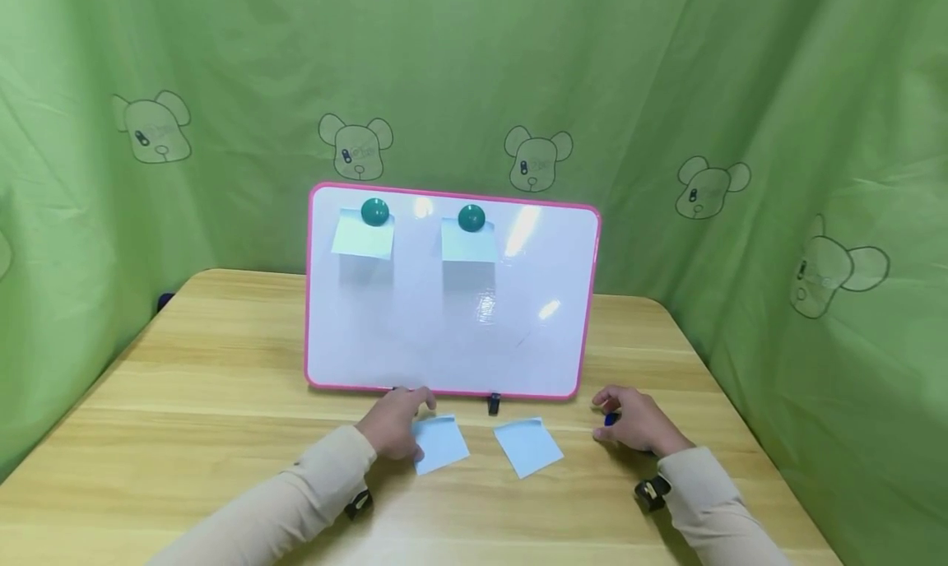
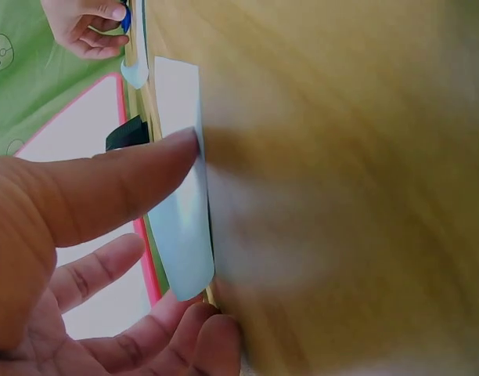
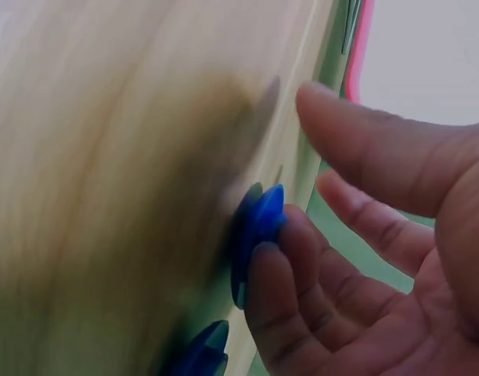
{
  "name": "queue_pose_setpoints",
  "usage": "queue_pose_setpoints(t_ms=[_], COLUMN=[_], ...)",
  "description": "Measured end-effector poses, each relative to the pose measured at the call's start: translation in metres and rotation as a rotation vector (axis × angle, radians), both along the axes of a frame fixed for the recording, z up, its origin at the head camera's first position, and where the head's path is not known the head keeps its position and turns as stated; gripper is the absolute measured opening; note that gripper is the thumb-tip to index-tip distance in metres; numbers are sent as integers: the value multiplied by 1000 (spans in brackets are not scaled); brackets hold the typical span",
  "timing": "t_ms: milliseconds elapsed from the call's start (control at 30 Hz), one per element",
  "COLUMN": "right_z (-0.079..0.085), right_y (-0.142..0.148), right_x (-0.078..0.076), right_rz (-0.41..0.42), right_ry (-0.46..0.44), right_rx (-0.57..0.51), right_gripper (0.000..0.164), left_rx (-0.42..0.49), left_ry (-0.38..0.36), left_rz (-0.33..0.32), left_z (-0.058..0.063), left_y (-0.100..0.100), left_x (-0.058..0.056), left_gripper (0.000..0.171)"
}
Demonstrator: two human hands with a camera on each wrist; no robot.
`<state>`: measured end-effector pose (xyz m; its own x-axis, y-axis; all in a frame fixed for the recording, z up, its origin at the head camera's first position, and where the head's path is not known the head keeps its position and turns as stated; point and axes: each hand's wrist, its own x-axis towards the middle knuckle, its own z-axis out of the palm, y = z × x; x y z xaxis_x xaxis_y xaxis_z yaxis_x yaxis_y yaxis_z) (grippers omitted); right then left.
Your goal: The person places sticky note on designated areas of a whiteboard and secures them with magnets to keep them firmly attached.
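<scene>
Two pale blue sticky notes lie on the table in front of a pink-rimmed whiteboard (image 1: pixel 444 336). My left hand (image 1: pixel 394 424) is at the left edge of the nearer-left sticky note (image 1: pixel 444 447). In the left wrist view, its thumb overlaps that note (image 2: pixel 181 251), with the other fingertips beside one end. The other sticky note (image 1: pixel 529 448) lies to the right, between the hands. My right hand (image 1: pixel 635 420) is low over the table, right of the board. In the right wrist view, its lower fingers touch a blue magnet (image 3: pixel 257 239), with the thumb held apart.
A second blue magnet (image 3: pixel 204 352) sits close to the first. On the board, a green magnet (image 1: pixel 375 211) and another green magnet (image 1: pixel 471 218) each hold a note by its top. A black foot (image 1: pixel 494 404) juts from the board's bottom edge. Green curtain (image 1: pixel 444 56) surrounds the table.
</scene>
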<state>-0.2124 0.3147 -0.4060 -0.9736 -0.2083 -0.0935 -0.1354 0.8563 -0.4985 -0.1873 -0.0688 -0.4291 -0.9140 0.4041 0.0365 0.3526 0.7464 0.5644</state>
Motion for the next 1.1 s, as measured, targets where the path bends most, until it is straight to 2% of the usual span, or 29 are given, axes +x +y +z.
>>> queue_pose_setpoints(t_ms=[200,367,567,800,1100], right_z=[-2,-4,-2,-2,-2], right_y=[1,3,5,3,2], right_x=[-1,-1,-3,-4,-2], right_rz=[8,25,13,9,9], right_ry=[-14,-17,-7,-24,0], right_rx=[-5,9,35,53,76], right_gripper=[35,32,34,40,30], left_rx=[20,-10,-43,-14,-6], left_ry=[-11,-32,-13,-66,-12], left_rz=[-11,-13,-28,-45,-84], left_z=[3,3,7,8,4], left_y=[1,4,7,7,6], left_x=[5,9,5,5,5], left_gripper=[58,50,51,45,37])
